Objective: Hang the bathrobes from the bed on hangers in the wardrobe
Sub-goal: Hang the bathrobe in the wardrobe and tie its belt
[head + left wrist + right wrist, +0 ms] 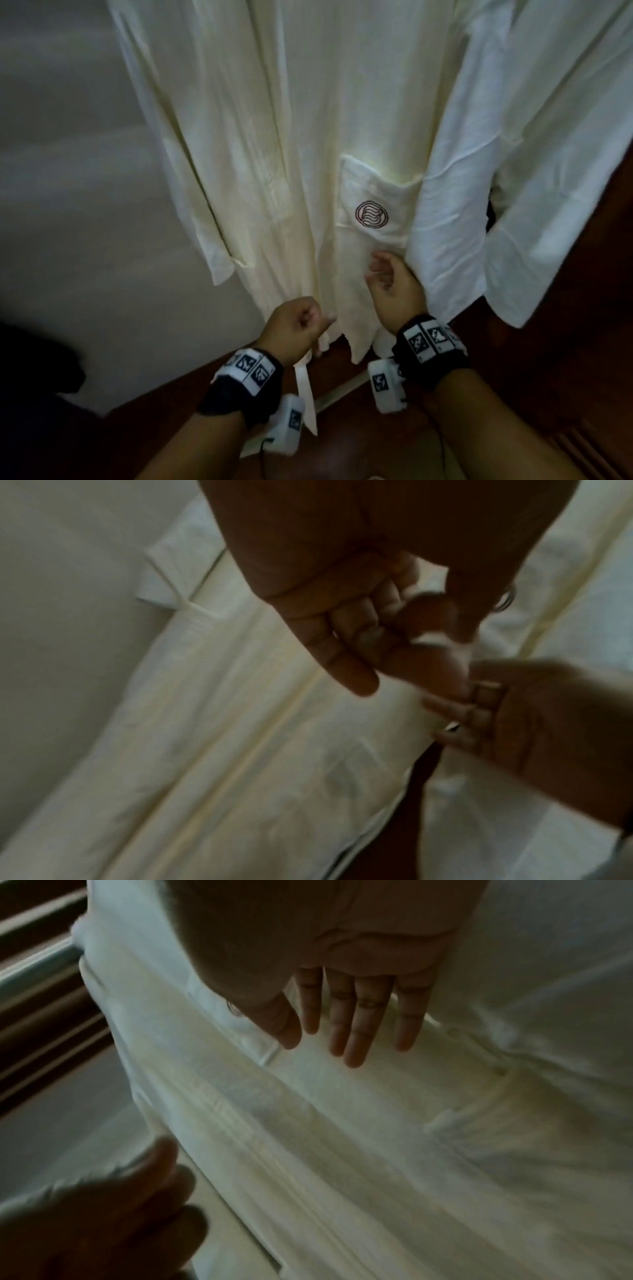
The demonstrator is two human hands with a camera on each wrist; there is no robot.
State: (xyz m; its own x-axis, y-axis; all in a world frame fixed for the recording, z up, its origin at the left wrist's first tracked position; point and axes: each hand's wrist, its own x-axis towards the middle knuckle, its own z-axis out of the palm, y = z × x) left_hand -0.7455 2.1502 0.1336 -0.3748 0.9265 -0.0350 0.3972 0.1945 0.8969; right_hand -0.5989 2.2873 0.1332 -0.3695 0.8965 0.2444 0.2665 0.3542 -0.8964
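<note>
A: Dark wooden floor is showing under two hanging bathrobes; the near bathrobe is hanging beside the pale wall, the left hand curling shut by its belt.

B: Left wrist: fingers are curling, seemingly empty.

A: Right wrist: right hand is spreading flat on cloth; tugging could be slipping it off its unseen hanger.

I can find no words or numbers to read here. The pocket of the bathrobe in front of me has a round dark red sign sewn on it, near the pocket's lower edge. It is a ring with wavy lines inside, and I see no letters in it. The bands on my left wrist and right wrist have small black-and-white square patterns on white blocks. They are blocky shapes, not writing. The wrist views are too blurry to read anything.
</note>
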